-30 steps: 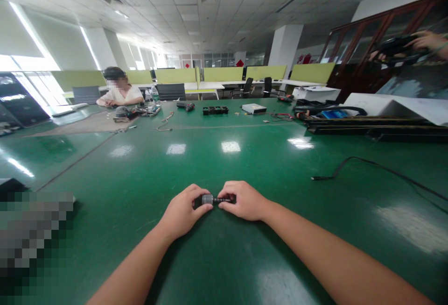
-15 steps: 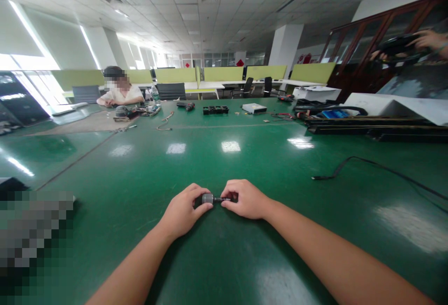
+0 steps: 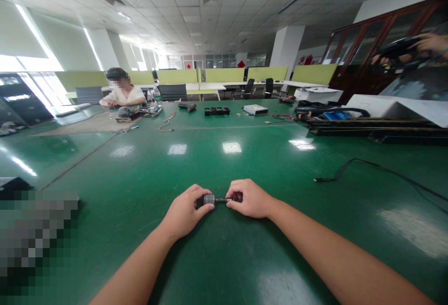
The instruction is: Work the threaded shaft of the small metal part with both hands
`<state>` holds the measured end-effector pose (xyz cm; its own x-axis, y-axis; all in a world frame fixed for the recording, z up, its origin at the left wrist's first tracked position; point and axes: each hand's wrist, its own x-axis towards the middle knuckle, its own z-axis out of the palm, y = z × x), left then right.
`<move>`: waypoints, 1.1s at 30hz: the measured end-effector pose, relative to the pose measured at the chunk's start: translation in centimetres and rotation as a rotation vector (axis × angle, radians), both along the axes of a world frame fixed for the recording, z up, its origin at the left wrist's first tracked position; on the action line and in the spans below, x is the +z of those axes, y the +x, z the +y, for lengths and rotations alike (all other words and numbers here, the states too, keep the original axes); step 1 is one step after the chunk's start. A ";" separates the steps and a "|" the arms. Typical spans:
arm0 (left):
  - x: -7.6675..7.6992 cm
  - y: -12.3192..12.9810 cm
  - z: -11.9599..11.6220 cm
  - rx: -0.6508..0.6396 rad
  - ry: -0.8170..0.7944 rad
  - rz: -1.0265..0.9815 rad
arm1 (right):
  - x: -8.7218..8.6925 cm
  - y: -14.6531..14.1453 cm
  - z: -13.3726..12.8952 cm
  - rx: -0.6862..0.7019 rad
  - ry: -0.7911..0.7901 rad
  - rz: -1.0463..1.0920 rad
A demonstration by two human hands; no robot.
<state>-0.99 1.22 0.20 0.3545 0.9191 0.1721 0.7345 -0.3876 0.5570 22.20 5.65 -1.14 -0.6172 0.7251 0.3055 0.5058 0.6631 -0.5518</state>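
Your left hand curls around the grey end of a small dark tool, thumb on the near side and fingers on the far side, gripping it. Your right hand pinches the thin shaft at the other end between thumb and fingertips. Tool lies sideways, low over the green table, between your hands — cannot tell whether it touches the surface. Right of you, well apart, a black cable. Far side: a power drill, a black slotted block, a flat pale box — and a seated person, far left, forearms on the table.
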 end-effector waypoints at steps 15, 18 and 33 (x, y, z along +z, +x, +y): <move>0.0 -0.2 0.0 0.005 -0.002 0.006 | -0.5 1.6 1.2 0.015 -0.094 0.004; 0.1 -0.2 0.0 0.004 -0.001 0.004 | -0.4 1.6 1.2 0.022 -0.095 0.006; -0.3 -0.1 0.3 0.005 0.005 -0.001 | 0.2 -0.4 -0.5 0.053 -0.153 0.127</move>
<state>-1.13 1.51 -0.12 0.3499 0.9200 0.1765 0.7360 -0.3865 0.5557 21.84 5.14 -0.98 -0.6191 0.7366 0.2723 0.3921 0.5903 -0.7055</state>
